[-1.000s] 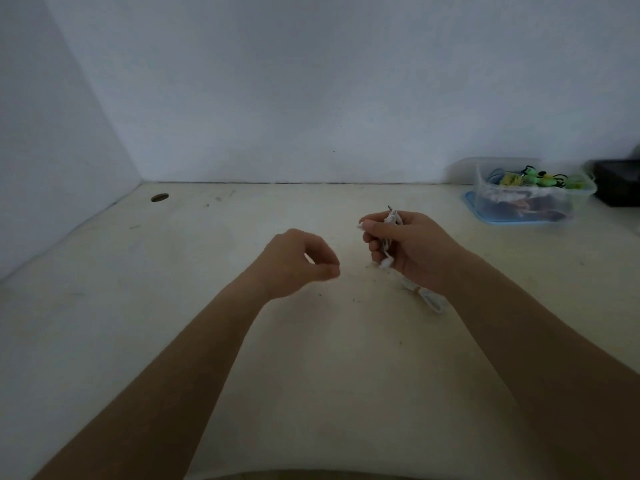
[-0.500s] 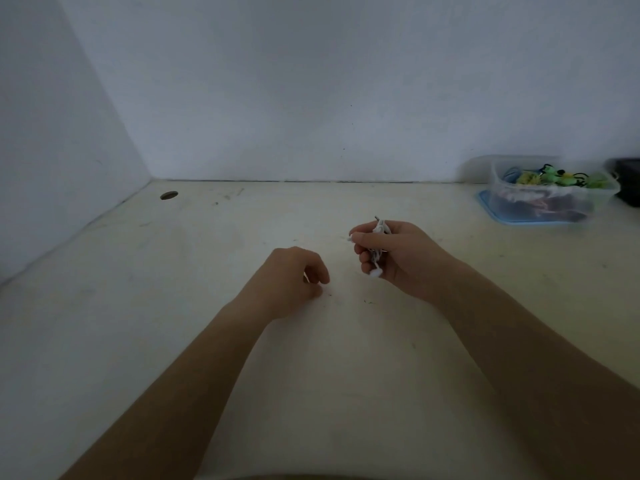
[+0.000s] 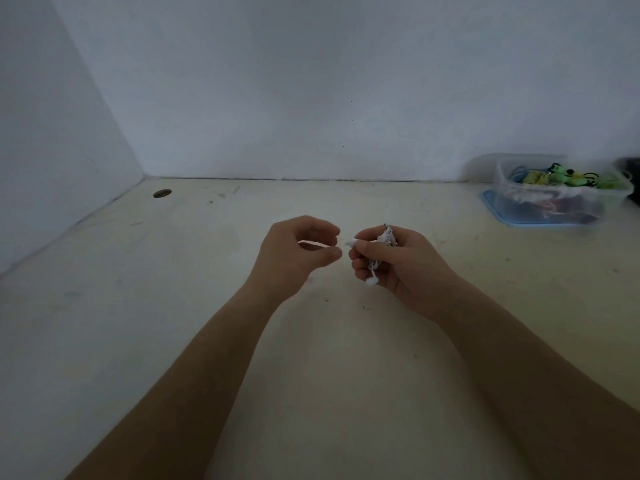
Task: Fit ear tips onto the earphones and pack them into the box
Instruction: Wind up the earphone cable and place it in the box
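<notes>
My right hand [image 3: 401,268] sits just right of the frame's centre, raised above the cream table [image 3: 173,306], with its fingers curled round a bunched pair of white earphones [image 3: 382,244]. The cable is wadded up in my palm. One earbud [image 3: 351,242] pokes out to the left past my thumb, and the other earbud [image 3: 371,281] dangles below my fingers. My left hand [image 3: 296,252] is just beside it, at the centre of the frame, with its fingers curled and its thumb and forefinger brought together very close to the protruding bud. I cannot tell whether anything is pinched between those fingertips; the spot is too small and blurred to read. Both bare forearms run in from the bottom corners of the frame. At the right edge, against the back wall and well apart from my hands, stands a clear plastic box [image 3: 502,192] resting on a blue lid [image 3: 493,207]. Inside it is a jumble of green and dark items [image 3: 568,178] that I cannot make out one by one. In the left middle of the frame, near the corner where the two white walls meet, there is a small round hole [image 3: 162,193] in the table top.
</notes>
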A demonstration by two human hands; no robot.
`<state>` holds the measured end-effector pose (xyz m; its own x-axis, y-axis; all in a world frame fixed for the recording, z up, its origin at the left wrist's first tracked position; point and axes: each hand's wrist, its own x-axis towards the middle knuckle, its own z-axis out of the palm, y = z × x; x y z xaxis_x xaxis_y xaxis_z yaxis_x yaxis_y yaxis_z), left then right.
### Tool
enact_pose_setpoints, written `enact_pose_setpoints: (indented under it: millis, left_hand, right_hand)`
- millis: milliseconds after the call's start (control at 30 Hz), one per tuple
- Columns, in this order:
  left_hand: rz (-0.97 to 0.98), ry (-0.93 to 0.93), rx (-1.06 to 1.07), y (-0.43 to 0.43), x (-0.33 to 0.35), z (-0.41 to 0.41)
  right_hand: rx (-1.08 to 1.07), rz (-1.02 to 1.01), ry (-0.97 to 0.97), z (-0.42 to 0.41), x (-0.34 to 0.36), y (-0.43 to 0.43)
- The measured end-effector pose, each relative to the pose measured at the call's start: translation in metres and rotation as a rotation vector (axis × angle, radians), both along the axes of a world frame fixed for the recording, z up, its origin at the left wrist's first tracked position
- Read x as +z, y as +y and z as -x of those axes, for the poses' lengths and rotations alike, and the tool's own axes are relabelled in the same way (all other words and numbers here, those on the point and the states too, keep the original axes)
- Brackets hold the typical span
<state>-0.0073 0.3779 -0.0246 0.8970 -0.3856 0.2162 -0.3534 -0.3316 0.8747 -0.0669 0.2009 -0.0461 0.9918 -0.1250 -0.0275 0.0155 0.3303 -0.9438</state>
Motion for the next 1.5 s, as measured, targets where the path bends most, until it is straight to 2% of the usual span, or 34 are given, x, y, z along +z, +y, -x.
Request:
enact_pose_setpoints:
  millis: [67,267,633,933,1167,1500]
  left_hand:
    - [0.104,0.039,-0.003,-0.007,-0.005,0.001]
    - [0.226,0.051,-0.011,-0.017,-0.015,0.003]
    - [0.364,0.137,-0.076,-0.017,-0.015,0.006]
    - [0.476,0.295,-0.121,-0.020,-0.018,0.005]
    - [0.665,0.459,-0.193,-0.021,-0.017,0.006]
    - [0.653,0.456,-0.198,-0.022,-0.014,0.010]
  right_hand:
    - [-0.018,-0.013,-0.014,0.002,0.000,-0.001]
    - [-0.090,0.047,-0.032,0.006,0.000,-0.001]
    - [-0.161,-0.026,-0.065,0.006,-0.001,0.001]
    - [-0.145,0.008,-0.081,0.011,0.001,0.000]
    - [-0.132,0.011,-0.101,0.012,0.003,0.000]
    - [-0.146,0.070,-0.127,0.012,0.003,0.000]
